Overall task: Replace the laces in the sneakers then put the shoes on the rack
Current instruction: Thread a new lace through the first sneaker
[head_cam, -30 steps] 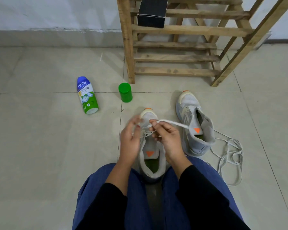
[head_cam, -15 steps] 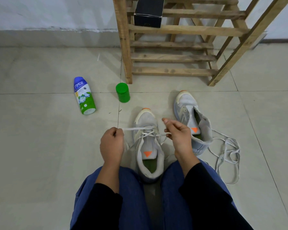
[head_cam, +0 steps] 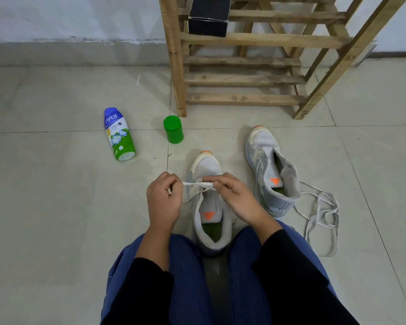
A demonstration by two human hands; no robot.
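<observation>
- The grey-and-white mesh sneaker with an orange toe tip (head_cam: 208, 168) stands upright on the floor between your knees, toe pointing away from you.
- A flat white lace (head_cam: 197, 184) crosses its lowest eyelets and runs taut over the forefoot.
- Your left hand (head_cam: 164, 200) is curled round the lace at the sneaker's left edge.
- Your right hand (head_cam: 237, 198) pinches the same lace between thumb and forefinger above the sneaker; a short span of lace separates the hands.
- A matching unlaced sneaker (head_cam: 264, 146) stands just right of that sneaker, slightly farther from you.
- A loose pale-grey lace (head_cam: 325, 195) lies tangled farther right.
- The slatted wooden rack (head_cam: 244, 98) stands beyond the sneaker, with a black cardboard box (head_cam: 208, 17) on an upper shelf.
- A green plastic cylinder (head_cam: 173, 129) stands beyond the sneaker's toe, to the left.
- A blue, white and green bottle (head_cam: 118, 134) lies farther left.
</observation>
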